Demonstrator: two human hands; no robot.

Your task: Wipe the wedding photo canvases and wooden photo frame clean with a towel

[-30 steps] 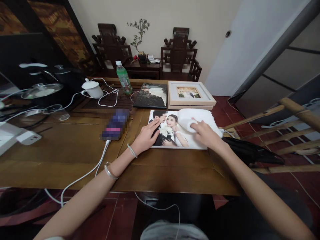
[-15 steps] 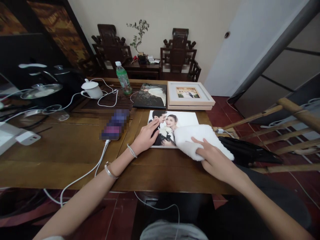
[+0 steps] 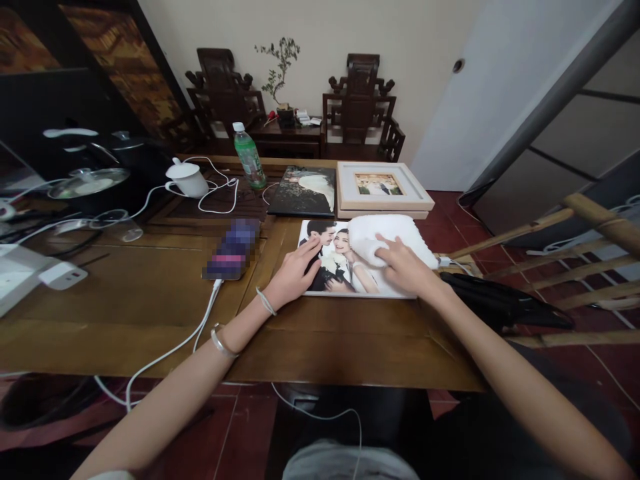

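Note:
A photo album with a couple's portrait on its cover lies flat on the wooden table. My left hand rests on its left side, fingers stretched out over the cover. A fluffy white cloth covers the upper right part of the album and overhangs its right edge. Gripping the cloth from the near side is my right hand, partly sunk in its folds. Behind the album lie a dark photo album and two stacked light wooden picture frames.
To the left lies a phone with a charging cable. Farther back stand a green bottle, a white lidded cup and a pot. A power strip sits at left. A bamboo chair stands at right.
My right hand has pushed the white cloth away from me, from the album's near right corner to its far right part. More of the lower cover shows. My left hand stays in place.

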